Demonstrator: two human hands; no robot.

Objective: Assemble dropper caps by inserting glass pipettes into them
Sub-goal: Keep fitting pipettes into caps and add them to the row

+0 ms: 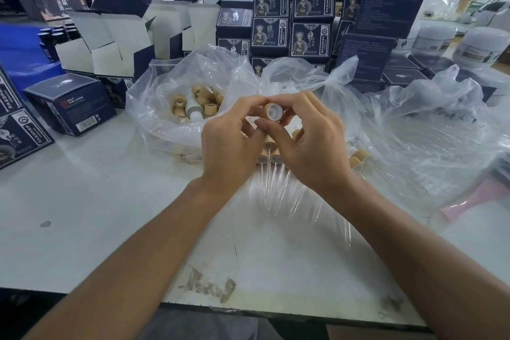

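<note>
Both the left hand [231, 143] and the right hand [309, 143] pinched one small, light dropper cap [272, 111] at twelve o'clock above the breakable glass pipettes [278, 188], best held by its wooden sides.

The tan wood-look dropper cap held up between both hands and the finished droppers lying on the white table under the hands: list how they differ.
The tan wood-look dropper cap is raised, pinched between the left hand and right hand; the finished droppers lie on the white table.
The held cap shows its open white-lined mouth and no visible pipette; the finished droppers have clear glass pipettes pointing toward the camera.
It is single; they form a row.
Both have tan collars.
</note>
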